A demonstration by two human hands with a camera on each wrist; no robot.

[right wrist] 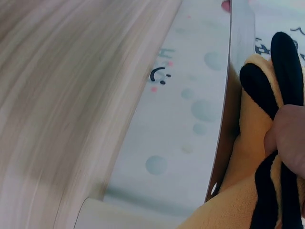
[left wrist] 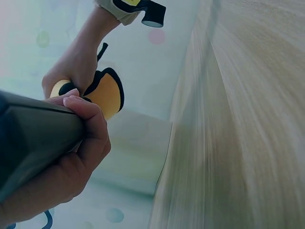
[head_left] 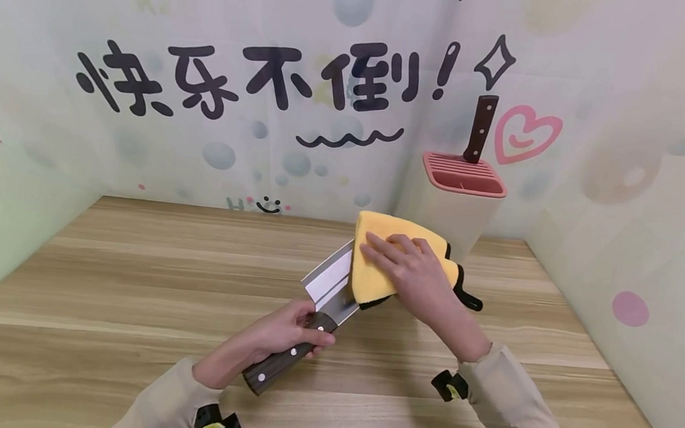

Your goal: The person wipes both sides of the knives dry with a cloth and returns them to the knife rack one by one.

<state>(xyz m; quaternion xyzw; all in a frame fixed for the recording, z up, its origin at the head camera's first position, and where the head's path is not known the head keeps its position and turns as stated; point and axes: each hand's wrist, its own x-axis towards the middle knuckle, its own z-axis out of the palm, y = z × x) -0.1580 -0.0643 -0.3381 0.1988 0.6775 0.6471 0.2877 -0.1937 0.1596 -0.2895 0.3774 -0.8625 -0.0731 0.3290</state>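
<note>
My left hand (head_left: pixel 279 331) grips the dark wooden, riveted handle of a cleaver (head_left: pixel 328 282), whose broad shiny blade slants up and away to the right above the table. Over the far part of that blade lies a folded yellow cloth (head_left: pixel 374 235) with black edging, hiding the blade's end. My right hand (head_left: pixel 412 270) holds the cloth with fingers spread across its top. In the right wrist view, folds of the cloth (right wrist: pixel 255 129) bunch at the thumb and the blade (right wrist: pixel 224 129) runs beside them. The left wrist view shows fingers curled round the handle (left wrist: pixel 38 138).
A cream knife block (head_left: pixel 443 210) with a pink slotted top stands behind the cloth, close to the back wall. One brown-handled knife (head_left: pixel 480 127) sticks up from it. Beneath the hands is a wood-grain table (head_left: pixel 156 281), bounded by printed white walls at the back and sides.
</note>
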